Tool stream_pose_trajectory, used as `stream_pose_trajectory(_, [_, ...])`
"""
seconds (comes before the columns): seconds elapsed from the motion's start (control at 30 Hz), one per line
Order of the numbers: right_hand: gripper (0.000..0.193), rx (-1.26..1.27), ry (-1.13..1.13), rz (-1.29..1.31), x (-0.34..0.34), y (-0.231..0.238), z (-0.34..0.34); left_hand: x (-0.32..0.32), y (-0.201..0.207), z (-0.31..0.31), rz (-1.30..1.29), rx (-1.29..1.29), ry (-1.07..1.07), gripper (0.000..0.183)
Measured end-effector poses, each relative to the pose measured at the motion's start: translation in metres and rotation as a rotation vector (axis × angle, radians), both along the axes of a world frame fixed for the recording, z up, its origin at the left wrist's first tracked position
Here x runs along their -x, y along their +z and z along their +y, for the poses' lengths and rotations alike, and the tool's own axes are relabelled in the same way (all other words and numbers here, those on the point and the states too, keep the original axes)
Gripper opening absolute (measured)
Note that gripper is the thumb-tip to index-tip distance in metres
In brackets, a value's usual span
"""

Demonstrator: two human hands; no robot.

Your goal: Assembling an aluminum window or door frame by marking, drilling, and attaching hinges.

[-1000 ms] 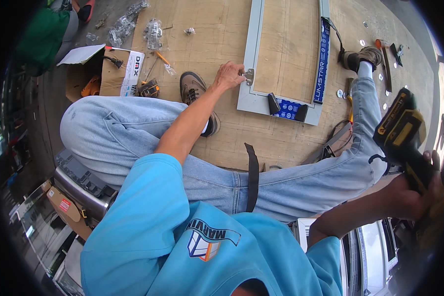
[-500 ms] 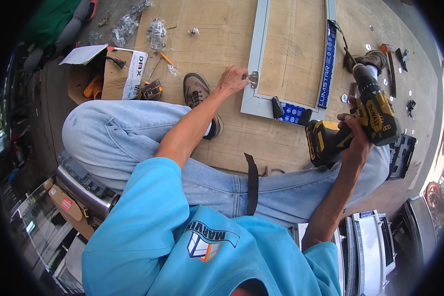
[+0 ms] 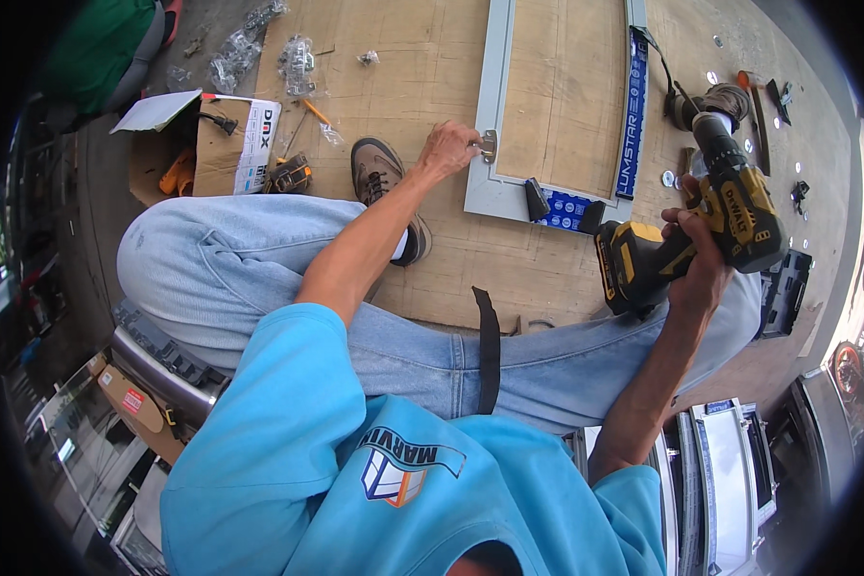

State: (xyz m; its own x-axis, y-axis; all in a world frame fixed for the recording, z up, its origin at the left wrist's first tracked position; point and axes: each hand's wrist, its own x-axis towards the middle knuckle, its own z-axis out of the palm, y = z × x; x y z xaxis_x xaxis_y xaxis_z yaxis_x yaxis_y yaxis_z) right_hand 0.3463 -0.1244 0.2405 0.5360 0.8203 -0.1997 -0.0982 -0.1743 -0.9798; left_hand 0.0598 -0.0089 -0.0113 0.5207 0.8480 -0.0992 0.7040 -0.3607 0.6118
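My left hand pinches a small silver metal hinge against the left side of a light grey frame, close to its near-left corner. The frame lies flat on a wooden board. In my right hand is a yellow and black cordless drill, held by its grip above my right knee. Its chuck points away from me, apart from the frame. Blue film covers part of the frame's near and right sides, with black corner pieces at the near side.
An open cardboard box with an orange tool stands at the left, beside a tape measure and an orange-handled screwdriver. Bags of small hardware lie farther off. At the right are a cord coil and a black case.
The view has shifted slightly, so the frame and board sit a little higher and more left. My left hand stays at the hinge; the drill stays in my right hand, moved slightly right.
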Motion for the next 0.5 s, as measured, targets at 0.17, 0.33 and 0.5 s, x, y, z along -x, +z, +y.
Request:
stream_pose_trajectory(0.17, [0.049, 0.016, 0.011, -0.002, 0.0028, 0.0002, 0.0010, -0.0011, -0.0006, 0.0000, 0.075, -0.051, -0.020, 0.018])
stream_pose_trajectory(0.33, [0.047, 0.030, 0.027, -0.025, 0.0025, -0.0031, 0.0009, -0.0066, 0.0035, -0.0006, 0.127, -0.030, -0.002, 0.017])
stream_pose_trajectory(0.5, [0.050, 0.027, 0.028, -0.007, 0.0044, -0.0039, 0.0012, -0.0082, 0.0043, 0.0016, 0.097, 0.023, 0.078, 0.017])
